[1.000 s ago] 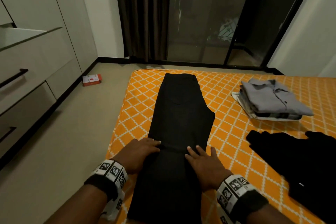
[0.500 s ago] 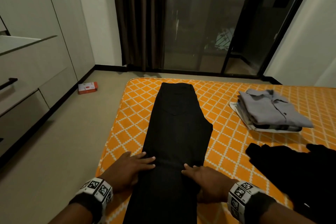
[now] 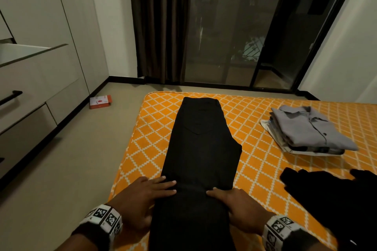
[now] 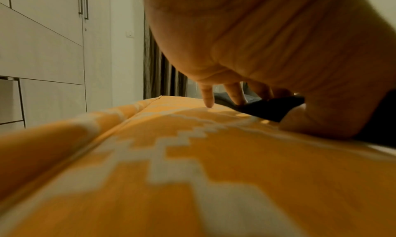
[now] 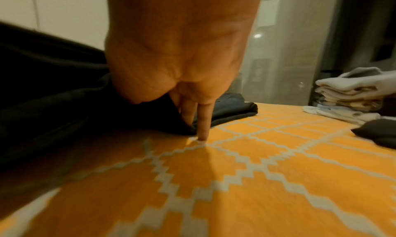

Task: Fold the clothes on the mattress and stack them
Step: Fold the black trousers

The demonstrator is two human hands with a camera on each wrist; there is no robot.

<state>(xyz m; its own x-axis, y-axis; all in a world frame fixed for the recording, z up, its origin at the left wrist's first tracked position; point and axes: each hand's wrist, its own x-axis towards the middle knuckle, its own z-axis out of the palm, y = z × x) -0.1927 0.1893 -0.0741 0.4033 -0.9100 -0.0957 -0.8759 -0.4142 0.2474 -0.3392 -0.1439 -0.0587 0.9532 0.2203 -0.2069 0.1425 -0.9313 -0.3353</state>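
Note:
Long black trousers lie flat lengthwise on the orange patterned mattress, waistband at the far end. My left hand rests on their left edge, fingers straight and pointing right. My right hand rests on their right edge, pointing left. In the left wrist view the fingers touch mattress and black cloth. In the right wrist view straight fingers stand beside the trousers. A folded stack topped by a grey shirt sits at the far right.
A loose black garment lies on the mattress to my right, near the stack. Left of the mattress is bare floor with a small orange box, then a wardrobe with drawers. A curtain and glass doors stand beyond.
Both hands have slid a little toward me along the trousers and their fingers have turned inward toward each other. The trousers and the other clothes lie as before.

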